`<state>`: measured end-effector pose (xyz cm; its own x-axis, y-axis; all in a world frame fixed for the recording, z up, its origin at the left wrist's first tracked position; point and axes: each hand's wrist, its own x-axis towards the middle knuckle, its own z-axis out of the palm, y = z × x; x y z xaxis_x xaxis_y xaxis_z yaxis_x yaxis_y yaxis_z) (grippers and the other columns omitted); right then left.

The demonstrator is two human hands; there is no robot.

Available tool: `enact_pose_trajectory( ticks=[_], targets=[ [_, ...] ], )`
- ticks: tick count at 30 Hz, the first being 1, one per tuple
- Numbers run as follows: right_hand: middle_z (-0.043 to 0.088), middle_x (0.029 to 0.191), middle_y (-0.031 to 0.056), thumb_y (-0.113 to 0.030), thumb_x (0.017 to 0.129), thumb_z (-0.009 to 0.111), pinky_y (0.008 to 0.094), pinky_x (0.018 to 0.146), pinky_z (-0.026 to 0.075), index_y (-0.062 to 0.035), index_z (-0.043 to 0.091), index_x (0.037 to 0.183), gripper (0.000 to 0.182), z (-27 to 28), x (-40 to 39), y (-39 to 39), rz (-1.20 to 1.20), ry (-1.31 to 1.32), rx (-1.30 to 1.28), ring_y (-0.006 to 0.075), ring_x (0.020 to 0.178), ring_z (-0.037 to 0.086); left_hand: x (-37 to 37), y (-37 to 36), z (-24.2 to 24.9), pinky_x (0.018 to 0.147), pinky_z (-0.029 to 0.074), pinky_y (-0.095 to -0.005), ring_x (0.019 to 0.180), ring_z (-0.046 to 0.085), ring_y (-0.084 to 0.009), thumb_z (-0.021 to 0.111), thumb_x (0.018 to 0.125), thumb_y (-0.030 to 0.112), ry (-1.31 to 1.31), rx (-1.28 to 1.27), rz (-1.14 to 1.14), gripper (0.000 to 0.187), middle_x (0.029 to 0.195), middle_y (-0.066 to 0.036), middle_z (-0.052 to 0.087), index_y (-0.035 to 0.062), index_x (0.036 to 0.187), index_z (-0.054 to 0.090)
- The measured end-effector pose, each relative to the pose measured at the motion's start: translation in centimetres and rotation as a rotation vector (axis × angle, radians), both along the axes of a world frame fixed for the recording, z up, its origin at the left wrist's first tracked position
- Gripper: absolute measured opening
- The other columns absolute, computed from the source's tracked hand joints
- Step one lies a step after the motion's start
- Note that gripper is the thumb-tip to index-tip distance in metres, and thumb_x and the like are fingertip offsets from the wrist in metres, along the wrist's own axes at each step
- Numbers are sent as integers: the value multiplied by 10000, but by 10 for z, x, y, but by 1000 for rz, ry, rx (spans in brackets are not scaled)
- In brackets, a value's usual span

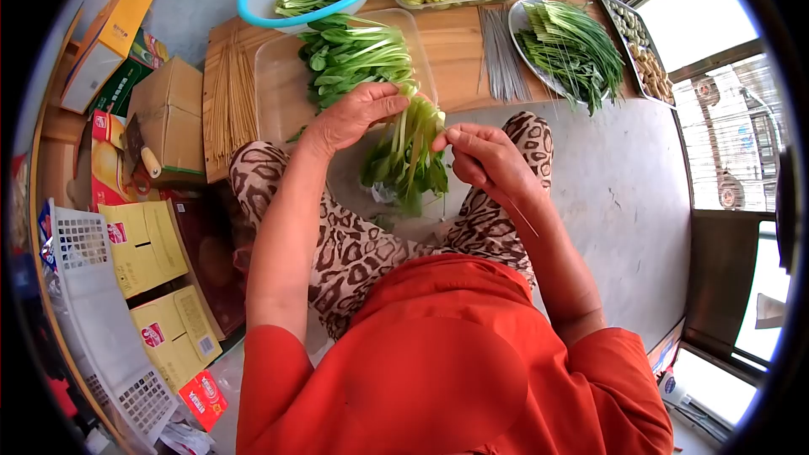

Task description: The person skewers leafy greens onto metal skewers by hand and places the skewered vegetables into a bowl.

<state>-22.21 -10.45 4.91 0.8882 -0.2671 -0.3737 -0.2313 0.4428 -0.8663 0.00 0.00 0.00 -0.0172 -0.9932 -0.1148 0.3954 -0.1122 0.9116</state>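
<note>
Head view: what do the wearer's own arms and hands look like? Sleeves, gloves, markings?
The left hand and right hand are both bare, with no gloves. The sleeves are short, loose and plain red, leaving the forearms uncovered. No watch, bracelet or cables show.

Greens (pixel 362 55) lie in a tray (pixel 276 94); at its nine o'clock are sticks (pixel 229 105), at eleven a basin (pixel 244 0). At three lies a plate (pixel 517 24); skewers (pixel 504 55) lie between.
</note>
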Motion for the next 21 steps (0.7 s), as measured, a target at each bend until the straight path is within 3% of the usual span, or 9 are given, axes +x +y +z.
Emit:
enact_pose_trajectory(
  ticks=[8,15,19,21],
  targets=[
    [343,470,-62,-218,987,463,203,396,221,-4,618,948,267,-14,-3,-1,19,5,13,40,393,272,-3,-3,-10,879,442,-265,947,586,-125,673,841,144,-70,-6,-53,288,1055,-52,644,3,1086,617],
    [369,463,-49,-204,974,476,212,380,197,-19,645,930,255,-46,-15,-5,8,2,94,45,376,273,-16,-8,-24,872,440,-258,924,586,-110,678,835,152,-58,125,-100,283,1010,-29,645,7,1073,622],
    [355,460,-48,-200,980,460,220,379,200,-13,636,933,262,-64,-29,-11,-28,8,99,53,377,267,-27,-17,-24,817,468,-239,853,598,-94,666,863,180,-56,193,-69,232,942,-17,655,20,1029,641],
    [361,464,-47,-201,980,461,219,389,209,-10,632,938,261,-69,-39,-16,-110,21,120,54,386,269,-14,-24,-29,782,485,-236,832,611,-85,630,888,184,-144,227,80,206,923,-14,658,34,1029,645]
  ],
)
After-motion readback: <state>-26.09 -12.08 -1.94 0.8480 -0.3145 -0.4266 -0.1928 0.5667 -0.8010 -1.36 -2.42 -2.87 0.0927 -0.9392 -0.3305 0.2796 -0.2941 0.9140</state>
